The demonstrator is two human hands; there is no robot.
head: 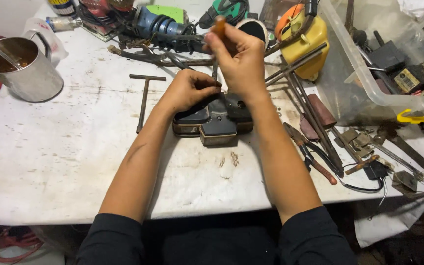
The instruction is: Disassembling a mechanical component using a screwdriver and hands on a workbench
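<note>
Right hand point(239, 59) fingers clamped on orange-handled screwdriver point(220, 24), upper centre | shaft ran down beside left hand point(190, 91), fingers curled onto dark power-tool housing point(217, 120) | counter point(50, 157) centre

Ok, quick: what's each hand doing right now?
Left hand: closed, pressing down on the dark power tool housing.
Right hand: closed around the orange-handled screwdriver, held upright over the housing.

Bare white table point(50, 162) lies open to the left and front of the dark machine part point(214, 120). Only a T-shaped wrench point(144, 98) and a metal mug point(23, 68) sit on that side. The right is crowded: long rods point(310, 110), pliers point(310, 152), a clear bin point(369, 73). Power tools point(168, 24) wall off the back.
</note>
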